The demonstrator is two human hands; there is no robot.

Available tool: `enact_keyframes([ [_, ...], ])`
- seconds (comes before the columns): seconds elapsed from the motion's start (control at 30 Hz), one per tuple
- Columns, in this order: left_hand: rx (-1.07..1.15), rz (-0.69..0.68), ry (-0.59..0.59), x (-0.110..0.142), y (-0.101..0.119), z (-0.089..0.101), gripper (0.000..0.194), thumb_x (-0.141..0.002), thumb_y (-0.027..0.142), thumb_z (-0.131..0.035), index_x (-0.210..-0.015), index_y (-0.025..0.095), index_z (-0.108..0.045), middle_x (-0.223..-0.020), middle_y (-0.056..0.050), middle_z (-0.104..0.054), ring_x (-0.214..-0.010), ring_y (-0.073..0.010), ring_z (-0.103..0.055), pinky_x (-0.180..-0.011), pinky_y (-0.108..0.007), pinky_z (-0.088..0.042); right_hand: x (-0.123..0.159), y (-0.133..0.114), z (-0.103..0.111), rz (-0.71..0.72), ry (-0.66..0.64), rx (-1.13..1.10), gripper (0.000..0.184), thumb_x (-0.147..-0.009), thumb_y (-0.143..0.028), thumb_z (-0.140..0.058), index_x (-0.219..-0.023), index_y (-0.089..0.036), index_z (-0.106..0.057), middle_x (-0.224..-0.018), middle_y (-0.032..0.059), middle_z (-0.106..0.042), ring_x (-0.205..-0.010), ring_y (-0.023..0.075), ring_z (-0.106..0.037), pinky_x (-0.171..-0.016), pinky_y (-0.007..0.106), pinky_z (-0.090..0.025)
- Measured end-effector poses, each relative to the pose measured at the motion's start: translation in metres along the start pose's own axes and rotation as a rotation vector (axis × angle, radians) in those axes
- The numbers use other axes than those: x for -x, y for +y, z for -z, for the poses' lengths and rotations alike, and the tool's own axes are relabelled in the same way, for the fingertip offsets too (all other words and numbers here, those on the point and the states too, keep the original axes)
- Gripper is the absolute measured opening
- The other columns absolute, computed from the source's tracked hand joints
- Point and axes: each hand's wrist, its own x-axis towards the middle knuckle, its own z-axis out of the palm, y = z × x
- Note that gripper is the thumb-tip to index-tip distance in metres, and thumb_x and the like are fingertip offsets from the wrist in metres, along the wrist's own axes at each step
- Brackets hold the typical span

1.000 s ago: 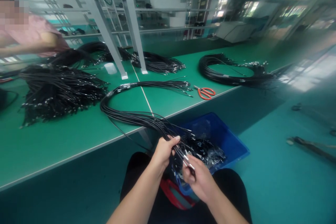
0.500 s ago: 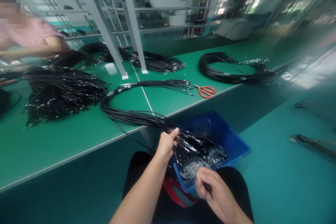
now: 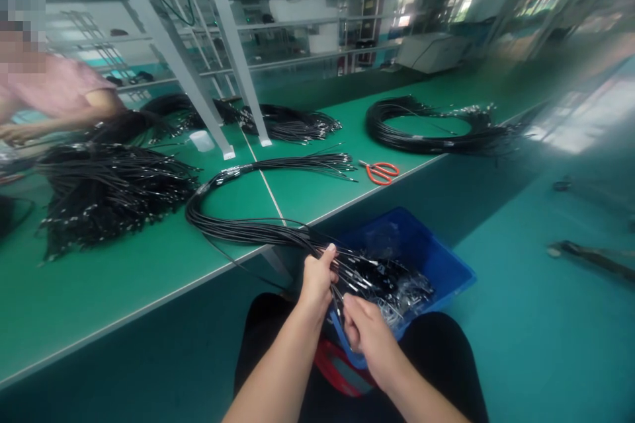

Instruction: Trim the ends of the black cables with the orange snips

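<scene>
Left hand [image 3: 316, 277]: closed around the black cable bundle [image 3: 248, 230], near its silver-tipped ends, thumb on top. Right hand [image 3: 370, 330]: fingers curled shut beside a few dark strands angling down from the left hand; whether it pinches one, we cannot tell.

From the left grip, we trace the bundle's long axis forward and leftward across the table edge, then round a U-bend on the green table [image 3: 49, 317]. The gripped ends point rightward over the blue bin [image 3: 446, 271]; the left hand is nearer the bundle's main run, the right lies just beyond the grip, toward the body.

Farther out we note orange-handled scissors [image 3: 381, 173], a coiled bundle [image 3: 411, 142], a cable heap [image 3: 109, 198] and, at far left, a co-worker [image 3: 59, 89].
</scene>
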Motion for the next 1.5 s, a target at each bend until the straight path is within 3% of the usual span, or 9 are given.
enact_keyframes([
  [0.37, 0.165, -0.04, 0.075, -0.018, 0.001, -0.011, 0.028, -0.088, 0.031, -0.053, -0.111, 0.014, -0.055, -0.107, -0.007, -0.06, -0.086, -0.0182, -0.061, -0.072, -0.037, -0.052, 0.04, 0.001, 0.03, -0.06, -0.002, -0.172, 0.044, -0.083, -0.05, -0.054, -0.054, -0.018, -0.045, -0.04, -0.0076, -0.036, -0.036, 0.0051, -0.024, -0.041, 0.023, -0.016],
  [0.47, 0.21, -0.084, 0.068, -0.017, -0.001, -0.014, 0.023, -0.089, 0.031, -0.052, -0.1, 0.013, -0.058, -0.089, -0.003, -0.062, -0.068, -0.0121, -0.06, -0.058, -0.028, -0.052, 0.029, 0.002, 0.02, -0.11, -0.067, -0.281, 0.037, -0.083, -0.05, -0.053, -0.066, -0.017, -0.054, -0.046, -0.0055, -0.043, -0.038, 0.005, -0.027, -0.042, 0.022, -0.016],
  [0.57, 0.247, -0.129, 0.055, -0.013, -0.005, -0.014, 0.019, -0.088, 0.03, -0.053, -0.082, 0.012, -0.058, -0.062, 0.005, -0.054, -0.043, -0.0047, -0.046, -0.04, -0.018, -0.04, 0.015, -0.001, 0.004, -0.116, -0.11, -0.368, 0.037, -0.081, -0.051, -0.056, -0.066, -0.016, -0.054, -0.046, -0.0064, -0.041, -0.039, 0.0044, -0.026, -0.042, 0.02, -0.015],
  [0.73, 0.327, -0.145, -0.001, -0.012, 0.0, -0.01, 0.029, -0.072, 0.037, -0.07, -0.065, 0.013, -0.054, -0.039, 0.011, -0.04, -0.029, -0.002, -0.032, -0.032, -0.016, -0.025, 0.021, -0.004, 0.004, -0.119, -0.208, -0.418, 0.034, -0.081, -0.041, -0.059, -0.058, -0.018, -0.049, -0.04, -0.0081, -0.038, -0.034, 0.0041, -0.022, -0.039, 0.021, -0.014],
  [0.83, 0.386, -0.085, -0.088, -0.012, 0.011, -0.01, 0.03, -0.067, 0.037, -0.073, -0.066, 0.013, -0.055, -0.039, 0.01, -0.04, -0.029, -0.0011, -0.03, -0.033, -0.016, -0.024, 0.03, 0.004, 0.025, -0.16, -0.256, -0.4, 0.035, -0.082, -0.035, -0.057, -0.053, -0.017, -0.049, -0.036, -0.0072, -0.037, -0.031, 0.0043, -0.023, -0.038, 0.022, -0.016],
  [1.0, 0.441, 0.022, -0.213, -0.003, 0.028, -0.008, 0.025, -0.073, 0.032, -0.07, -0.068, 0.013, -0.054, -0.041, 0.011, -0.037, -0.031, -0.0005, -0.028, -0.033, -0.015, -0.022, 0.01, 0.015, 0.053, -0.176, -0.125, -0.445, 0.028, -0.078, -0.035, -0.058, -0.058, -0.017, -0.05, -0.045, -0.0067, -0.041, -0.037, 0.004, -0.026, -0.04, 0.019, -0.016],
  [1.2, 0.431, 0.034, -0.203, 0.001, 0.026, -0.006, 0.023, -0.074, 0.029, -0.069, -0.068, 0.012, -0.055, -0.041, 0.01, -0.04, -0.029, -0.0003, -0.029, -0.032, -0.015, -0.021, -0.014, -0.007, 0.034, -0.095, -0.142, -0.402, 0.034, -0.079, -0.042, -0.062, -0.06, -0.015, -0.053, -0.048, -0.0035, -0.047, -0.039, 0.0038, -0.029, -0.041, 0.019, -0.013],
  [1.37, 0.46, -0.034, -0.137, -0.011, 0.019, -0.009, 0.023, -0.074, 0.029, -0.069, -0.067, 0.012, -0.055, -0.039, 0.01, -0.041, -0.028, -0.0011, -0.03, -0.032, -0.015, -0.024, 0.019, -0.009, 0.036, -0.023, -0.146, -0.361, 0.038, -0.084, -0.031, -0.059, -0.051, -0.016, -0.047, -0.041, -0.0054, -0.041, -0.037, 0.0044, -0.025, -0.041, 0.022, -0.013],
  [1.5, 0.502, -0.084, -0.113, -0.018, 0.016, -0.014, 0.024, -0.072, 0.03, -0.072, -0.068, 0.012, -0.056, -0.042, 0.009, -0.044, -0.03, -0.0014, -0.034, -0.034, -0.016, -0.028, 0.036, -0.002, 0.046, -0.075, -0.111, -0.41, 0.03, -0.087, -0.029, -0.055, -0.061, -0.014, -0.053, -0.05, -0.004, -0.046, -0.042, 0.0045, -0.03, -0.044, 0.021, -0.017],
])
